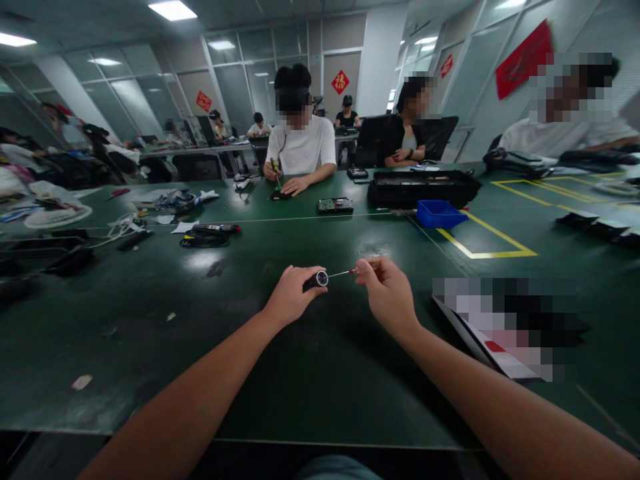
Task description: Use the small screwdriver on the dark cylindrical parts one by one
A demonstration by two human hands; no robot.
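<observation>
A black cylinder (314, 281) is held by the left grip (293, 293), a slim screwdriver (352, 271) by the right grip (391, 293), shaft at the ringed end; work seems underway, the remainder unclear.

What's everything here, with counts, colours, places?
Cylindrical part: 1, black and silver, centre
Screwdriver: 1, silver and red, centre
Worktable: 1, green, foreground
Bin: 1, blue, right of centre
Long tray: 1, black, behind bin
Circuit board: 1, green, left of bin
Cable bundle: 1, black, left
Pixelated item: 1, partly white, right
Tape lines: several, yellow, right
Clutter: uncounted, mixed, left
Wall decorations: several, red, background
Ceiling lights: several, white, overhead
Co-workers: several, mostly white or black tops, beyond
Tool: 1, yellow, far side
Left hand: 1, bare, holding cylindrical part
Right hand: 1, bare, holding screwdriver
</observation>
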